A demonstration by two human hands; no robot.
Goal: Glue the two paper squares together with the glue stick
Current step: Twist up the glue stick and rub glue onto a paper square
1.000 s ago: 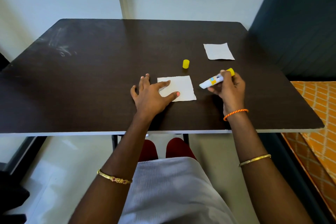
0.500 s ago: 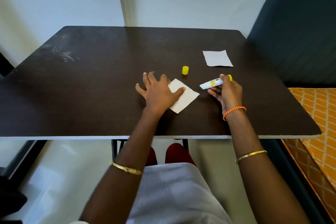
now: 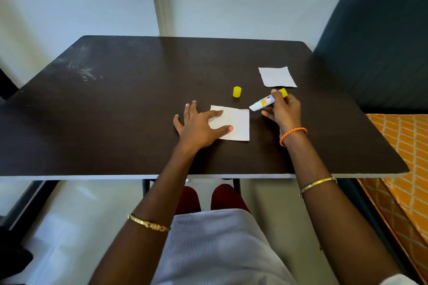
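Note:
A white paper square (image 3: pixel 238 122) lies flat near the middle of the dark table (image 3: pixel 115 122). My left hand (image 3: pixel 196 125) rests on its left part, fingers spread, thumb and forefinger pressing it down. My right hand (image 3: pixel 283 111) grips the uncapped glue stick (image 3: pixel 266 100), white body with a yellow end, its tip pointing down-left just above the square's upper right corner. The yellow cap (image 3: pixel 237 92) stands on the table behind the square. The second white paper square (image 3: pixel 276 76) lies farther back on the right.
A dark upholstered chair (image 3: pixel 375 41) stands at the table's right rear. An orange patterned cloth (image 3: pixel 405 157) lies beside the right edge. The table's near edge runs just above my knees. A wall stands behind the table.
The near paper square, turned diagonal half a second ago, lies squared to the table edge again under my left hand. My right hand has brought the glue stick's tip closer to its corner.

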